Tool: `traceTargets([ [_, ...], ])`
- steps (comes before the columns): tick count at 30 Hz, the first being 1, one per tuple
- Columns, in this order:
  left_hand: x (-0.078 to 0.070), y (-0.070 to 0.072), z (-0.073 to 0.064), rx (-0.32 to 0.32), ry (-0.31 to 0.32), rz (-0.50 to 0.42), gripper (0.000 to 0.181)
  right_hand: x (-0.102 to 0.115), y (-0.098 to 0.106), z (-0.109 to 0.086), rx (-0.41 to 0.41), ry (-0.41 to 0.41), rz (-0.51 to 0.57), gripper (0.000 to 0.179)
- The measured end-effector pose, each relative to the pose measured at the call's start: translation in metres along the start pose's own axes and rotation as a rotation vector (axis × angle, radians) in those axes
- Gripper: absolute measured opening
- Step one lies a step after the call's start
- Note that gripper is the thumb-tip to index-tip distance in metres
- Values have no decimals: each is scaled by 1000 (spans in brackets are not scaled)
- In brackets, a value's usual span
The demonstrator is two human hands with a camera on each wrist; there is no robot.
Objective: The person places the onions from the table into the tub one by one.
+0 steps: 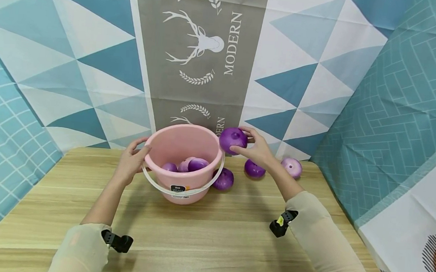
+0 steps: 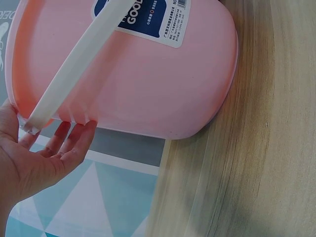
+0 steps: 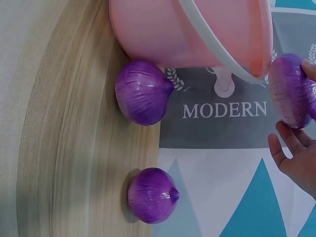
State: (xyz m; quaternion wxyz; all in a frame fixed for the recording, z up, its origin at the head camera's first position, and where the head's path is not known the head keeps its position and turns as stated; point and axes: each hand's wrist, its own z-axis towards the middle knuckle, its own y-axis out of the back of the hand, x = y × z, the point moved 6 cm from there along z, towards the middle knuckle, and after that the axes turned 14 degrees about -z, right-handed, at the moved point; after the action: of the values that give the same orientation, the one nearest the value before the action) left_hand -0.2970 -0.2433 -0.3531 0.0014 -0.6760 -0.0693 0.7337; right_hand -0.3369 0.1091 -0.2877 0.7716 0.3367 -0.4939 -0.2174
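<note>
A pink bucket with a white handle stands upright on the table. My left hand grips its left rim; in the left wrist view the fingers lie against the outer wall below the rim. My right hand holds a purple onion just outside the bucket's right rim, thumb on its near side. Purple onions lie inside the bucket. Another onion rests on the table close by the bucket's right side.
Farther right on the table are a purple onion and a paler onion, near the back edge. The wooden table meets a patterned cloth wall behind. A teal cloth hangs at the right.
</note>
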Motion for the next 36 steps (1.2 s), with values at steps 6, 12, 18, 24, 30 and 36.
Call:
traceTargets([
  [6,0,-1,0,6,-7,-4,57,4,-2,2,5,10,8,69],
  [12,-1,-1,0,10,-5,2,57,9,-4,4,10,22,7,70],
  [18,-1,-1,0,8,-4,1,57,15,-5,8,3,20,-5,69],
  [24,0,-1,0,1,9,-3,58,21,-7,11,7,32,7,68],
  [30,-1,-1,0,3,13,0,59,27,-11,15,10,58,23,69],
  [36,-1,0,-1,-1,16,3,59,33,-13,16,16,61,26,68],
])
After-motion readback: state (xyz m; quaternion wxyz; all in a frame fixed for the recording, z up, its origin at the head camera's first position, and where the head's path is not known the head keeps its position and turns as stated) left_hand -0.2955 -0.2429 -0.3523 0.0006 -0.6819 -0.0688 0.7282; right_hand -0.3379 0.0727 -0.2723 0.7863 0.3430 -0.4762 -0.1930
